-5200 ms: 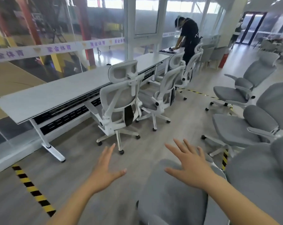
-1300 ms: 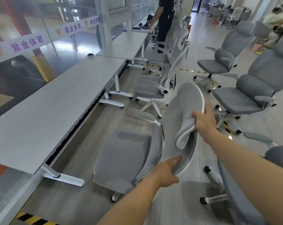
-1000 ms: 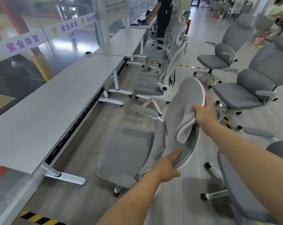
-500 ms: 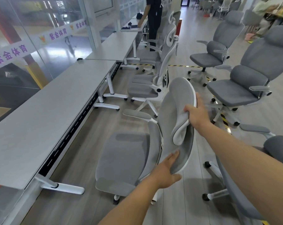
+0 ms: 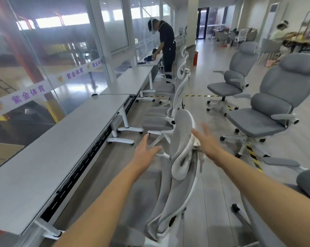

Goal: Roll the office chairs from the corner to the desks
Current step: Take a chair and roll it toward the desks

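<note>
Grey office chair [image 5: 179, 196] stands in the middle of the floor, right alongside the long counter [image 5: 61, 148] on its left. Its seat faces the counter edge and its white-framed back is turned to the camera. The headrest [image 5: 183, 125] rises between the two outstretched arms.

The left grip [image 5: 147, 152] hangs wide, fingers straight and together, left of the backrest and above the seat side. It holds nothing. Its thumb lies near the chair's armrest, but contact cannot be told.

The right grip [image 5: 206, 139] is also wide, with blurred fingers spread, just right of the headrest. It holds nothing either, and whether the palm edge brushes the frame cannot be told.

Further along the counter, white-framed chairs [image 5: 161, 122] sit tucked in a row. Two more grey chairs [image 5: 268, 111] stand on the right, well apart from the counter, near yellow-black floor tape [image 5: 252, 154]. A person in dark clothing [image 5: 165, 45] bends over the far counter end, by the glass wall [image 5: 26, 50].
</note>
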Action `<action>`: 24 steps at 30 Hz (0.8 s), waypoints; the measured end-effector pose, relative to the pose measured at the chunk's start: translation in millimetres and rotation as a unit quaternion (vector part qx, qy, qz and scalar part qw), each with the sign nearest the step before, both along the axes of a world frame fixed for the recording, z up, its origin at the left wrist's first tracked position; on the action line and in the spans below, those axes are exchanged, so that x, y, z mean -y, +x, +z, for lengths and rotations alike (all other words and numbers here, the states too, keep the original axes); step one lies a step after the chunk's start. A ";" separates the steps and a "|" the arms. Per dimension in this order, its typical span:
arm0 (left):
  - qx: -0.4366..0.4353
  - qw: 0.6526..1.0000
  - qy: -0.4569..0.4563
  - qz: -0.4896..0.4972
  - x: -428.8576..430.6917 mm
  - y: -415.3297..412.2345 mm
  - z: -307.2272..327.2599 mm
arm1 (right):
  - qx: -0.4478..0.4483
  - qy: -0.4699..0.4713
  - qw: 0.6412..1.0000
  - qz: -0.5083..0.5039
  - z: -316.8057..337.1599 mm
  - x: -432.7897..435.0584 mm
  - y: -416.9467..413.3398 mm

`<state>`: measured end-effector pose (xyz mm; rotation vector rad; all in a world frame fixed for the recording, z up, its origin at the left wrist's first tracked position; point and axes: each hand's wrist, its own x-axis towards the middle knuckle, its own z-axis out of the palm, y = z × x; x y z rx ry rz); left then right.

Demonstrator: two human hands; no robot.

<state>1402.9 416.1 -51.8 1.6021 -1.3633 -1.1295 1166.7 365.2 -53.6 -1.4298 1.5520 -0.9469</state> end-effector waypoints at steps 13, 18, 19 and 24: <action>0.414 0.888 -0.135 -0.150 51.0 -227.8 31.6 | -0.425 -0.028 0.902 -0.067 -4.1 -59.8 -221.0; 0.418 0.882 -0.076 -0.204 71.0 -295.2 -33.7 | -0.375 0.001 0.920 -0.116 -41.4 -57.4 -267.5; 0.413 0.884 -0.063 -0.210 78.4 -305.0 -41.7 | -0.371 0.007 0.921 -0.121 -46.8 -52.4 -274.6; 0.371 0.908 -0.021 -0.192 143.6 -345.1 -66.4 | -0.350 0.040 0.927 -0.129 -65.5 5.4 -307.5</action>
